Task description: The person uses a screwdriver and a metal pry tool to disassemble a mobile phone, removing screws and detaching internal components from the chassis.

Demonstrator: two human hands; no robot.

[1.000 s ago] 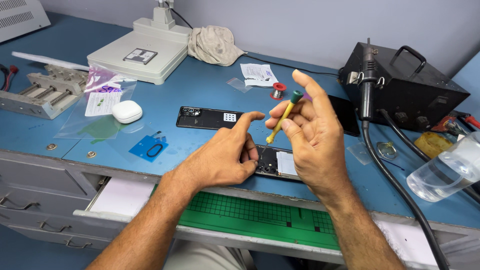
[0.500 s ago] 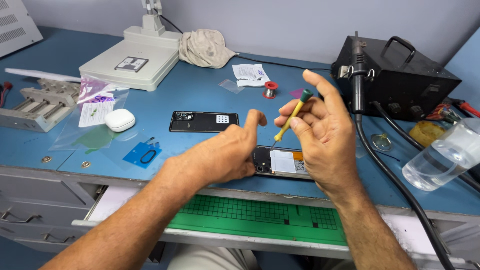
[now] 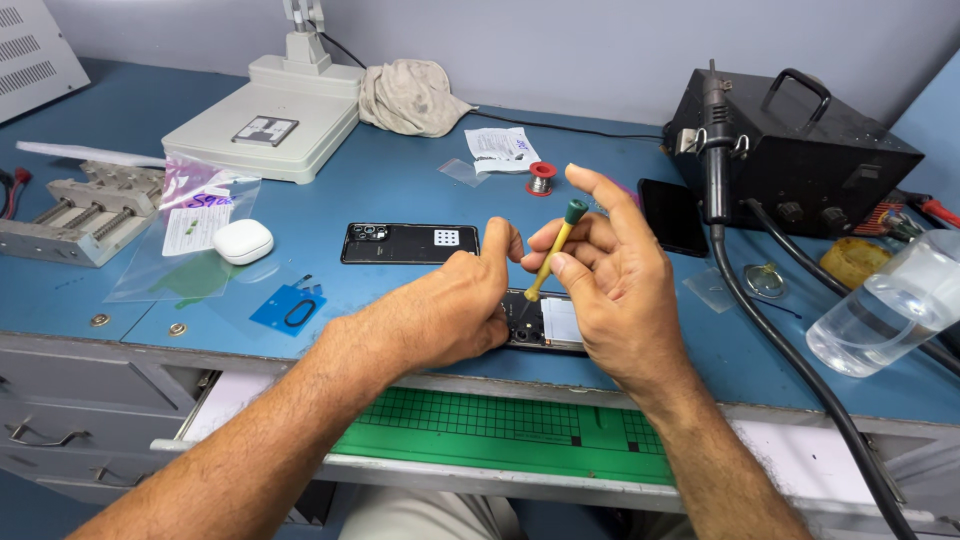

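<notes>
Currently the right hand [image 3: 610, 300] pinches a slim yellow screwdriver with green cap [image 3: 553, 250] between thumb and fingers, tip down. Beneath both hands lies an opened black phone [image 3: 545, 325]; the left hand [image 3: 450, 315], half-curled and holding nothing, steadies it. Judged light, rigid, fragile inside: grip its edges.

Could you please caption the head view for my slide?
Right hand holds a yellow screwdriver over an opened phone steadied by the left hand.
</notes>
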